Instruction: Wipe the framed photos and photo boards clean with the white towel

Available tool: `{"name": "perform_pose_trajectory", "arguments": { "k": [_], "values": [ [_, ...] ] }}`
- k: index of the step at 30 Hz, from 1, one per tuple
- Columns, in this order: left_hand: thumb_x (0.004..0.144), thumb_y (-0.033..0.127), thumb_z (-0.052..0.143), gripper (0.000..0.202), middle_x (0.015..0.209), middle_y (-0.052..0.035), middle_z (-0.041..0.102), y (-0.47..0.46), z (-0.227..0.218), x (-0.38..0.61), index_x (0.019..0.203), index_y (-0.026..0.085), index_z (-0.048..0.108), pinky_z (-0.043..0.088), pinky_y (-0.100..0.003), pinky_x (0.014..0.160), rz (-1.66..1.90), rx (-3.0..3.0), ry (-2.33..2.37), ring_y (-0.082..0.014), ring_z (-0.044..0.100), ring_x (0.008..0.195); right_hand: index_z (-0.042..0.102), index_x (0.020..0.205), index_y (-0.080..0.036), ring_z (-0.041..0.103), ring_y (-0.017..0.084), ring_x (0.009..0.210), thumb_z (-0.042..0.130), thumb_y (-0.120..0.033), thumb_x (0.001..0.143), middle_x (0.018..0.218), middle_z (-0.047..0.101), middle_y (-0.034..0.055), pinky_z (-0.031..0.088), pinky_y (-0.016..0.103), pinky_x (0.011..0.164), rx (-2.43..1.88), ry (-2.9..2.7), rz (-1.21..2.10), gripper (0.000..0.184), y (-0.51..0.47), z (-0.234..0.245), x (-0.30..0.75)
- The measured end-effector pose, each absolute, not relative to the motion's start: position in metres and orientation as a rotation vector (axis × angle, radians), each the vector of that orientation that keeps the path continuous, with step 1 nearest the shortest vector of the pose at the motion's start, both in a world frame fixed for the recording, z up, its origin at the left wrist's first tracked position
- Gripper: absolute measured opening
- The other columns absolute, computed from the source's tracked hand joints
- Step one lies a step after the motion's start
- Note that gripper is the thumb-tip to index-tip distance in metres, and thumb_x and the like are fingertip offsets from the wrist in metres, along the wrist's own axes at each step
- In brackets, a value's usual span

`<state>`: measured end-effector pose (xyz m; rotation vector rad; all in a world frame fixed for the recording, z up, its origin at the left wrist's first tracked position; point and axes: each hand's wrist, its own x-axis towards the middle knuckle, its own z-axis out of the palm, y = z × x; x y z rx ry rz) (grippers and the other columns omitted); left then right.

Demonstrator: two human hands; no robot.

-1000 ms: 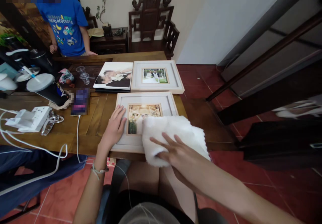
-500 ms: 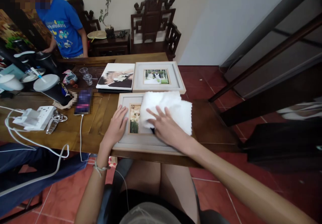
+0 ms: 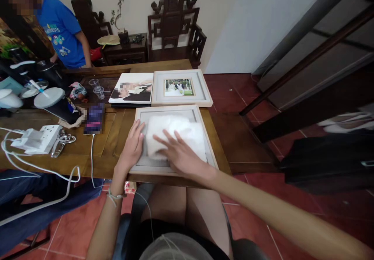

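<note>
Table (image 3: 109,154), red floor (image 3: 228,96); right fingers (image 3: 170,138) spread on cloth (image 3: 191,134) (left fingers (image 3: 136,130) extended on frame (image 3: 208,143)).

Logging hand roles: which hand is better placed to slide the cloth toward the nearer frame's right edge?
The right hand, most likely: it lies spread on the cloth, over the nearer frame. The left hand rests at that frame's left edge, beside the cloth.

Passage: tabletop (image 3: 121,125) strip between phone (image 3: 94,121) and near frame (image 3: 169,109), with the left hand (image 3: 131,145) bordering it. Obstacles: photo panel (image 3: 133,78) and far frame (image 3: 202,84) close behind; leftward, tumbler (image 3: 66,112), power strip (image 3: 48,137), white cable (image 3: 92,158).
</note>
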<state>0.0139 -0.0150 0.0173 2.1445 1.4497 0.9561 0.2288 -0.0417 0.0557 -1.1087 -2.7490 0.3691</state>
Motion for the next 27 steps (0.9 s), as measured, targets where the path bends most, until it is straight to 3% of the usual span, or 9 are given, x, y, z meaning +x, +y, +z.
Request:
{"name": "perform_pose_trajectory", "arguments": {
  "k": [4, 9, 13, 17, 20, 23, 25, 27],
  "values": [
    [0.102, 0.045, 0.026, 0.054, 0.16, -0.012, 0.028, -0.016, 0.019, 0.014, 0.15, 0.02, 0.032, 0.016, -0.046, 0.122, 0.981, 2.092, 1.461, -0.0219, 0.019, 0.15, 0.066, 0.124, -0.016, 0.001, 0.043, 0.146, 0.046, 0.003, 0.079, 0.161, 0.023, 0.0069, 0.009, 0.07, 0.116, -1.29, -2.687, 0.101, 0.052, 0.02, 0.05, 0.21],
    [0.102, 0.048, 0.025, 0.06, 0.161, -0.0135, 0.024, -0.02, 0.024, 0.016, 0.154, 0.019, 0.02, 0.016, -0.046, 0.122, 1.062, 1.992, 1.444, -0.0241, 0.022, 0.149, 0.067, 0.122, -0.014, 0.007, 0.045, 0.146, 0.048, -0.004, 0.083, 0.16, 0.027, 0.0073, 0.014, 0.071, 0.115, -1.154, -2.856, 0.1, 0.044, 0.024, 0.059, 0.184],
    [0.102, 0.047, 0.024, 0.06, 0.162, -0.0133, 0.021, -0.023, 0.025, 0.017, 0.155, 0.019, 0.018, 0.017, -0.046, 0.122, 1.056, 1.954, 1.45, -0.0245, 0.019, 0.15, 0.07, 0.117, -0.018, 0.014, 0.044, 0.146, 0.051, -0.004, 0.081, 0.158, 0.032, 0.0058, 0.019, 0.071, 0.112, -0.975, -3.006, 0.351, 0.043, -0.026, 0.075, 0.193],
    [0.103, 0.043, 0.027, 0.055, 0.16, -0.0127, 0.027, -0.019, 0.02, 0.015, 0.153, 0.019, 0.025, 0.016, -0.049, 0.122, 0.982, 2.039, 1.46, -0.0243, 0.017, 0.15, 0.072, 0.11, -0.019, 0.022, 0.041, 0.145, 0.055, -0.003, 0.076, 0.152, 0.043, 0.0079, 0.024, 0.067, 0.113, -0.918, -3.021, 0.717, 0.041, -0.066, 0.104, 0.228],
    [0.101, 0.037, 0.037, 0.052, 0.159, -0.0137, 0.029, -0.015, 0.014, 0.014, 0.15, 0.019, 0.032, 0.016, -0.051, 0.122, 0.888, 2.153, 1.456, -0.0259, 0.015, 0.151, 0.075, 0.1, -0.019, 0.044, 0.037, 0.135, 0.049, 0.003, 0.073, 0.134, 0.062, 0.0106, 0.039, 0.058, 0.107, -1.107, -2.993, 0.804, 0.043, -0.066, 0.123, 0.253],
    [0.1, 0.023, 0.038, 0.047, 0.161, -0.0137, 0.023, -0.013, 0.013, 0.014, 0.147, 0.019, 0.039, 0.018, -0.053, 0.12, 0.866, 2.203, 1.445, -0.026, 0.011, 0.151, 0.074, 0.105, -0.017, 0.066, 0.033, 0.107, 0.044, 0.007, 0.073, 0.106, 0.073, 0.0138, 0.054, 0.046, 0.09, -1.469, -2.848, 0.617, 0.049, -0.039, 0.132, 0.264],
    [0.097, 0.013, 0.036, 0.047, 0.16, -0.0122, 0.027, -0.014, 0.013, 0.014, 0.142, 0.021, 0.046, 0.023, -0.055, 0.118, 0.876, 2.203, 1.419, -0.0248, 0.016, 0.15, 0.069, 0.117, -0.015, 0.065, 0.035, 0.108, 0.044, 0.008, 0.074, 0.114, 0.069, 0.0166, 0.056, 0.047, 0.086, -1.669, -2.644, 0.343, 0.055, -0.013, 0.132, 0.262],
    [0.093, 0.006, 0.036, 0.048, 0.153, -0.0108, 0.041, -0.014, 0.015, 0.014, 0.135, 0.021, 0.055, 0.028, -0.054, 0.117, 0.884, 2.202, 1.38, -0.0233, 0.029, 0.147, 0.065, 0.123, -0.016, 0.052, 0.039, 0.127, 0.044, 0.01, 0.073, 0.137, 0.056, 0.0168, 0.05, 0.056, 0.096, -1.655, -2.502, 0.079, 0.06, 0.013, 0.127, 0.252]
  ]
}}
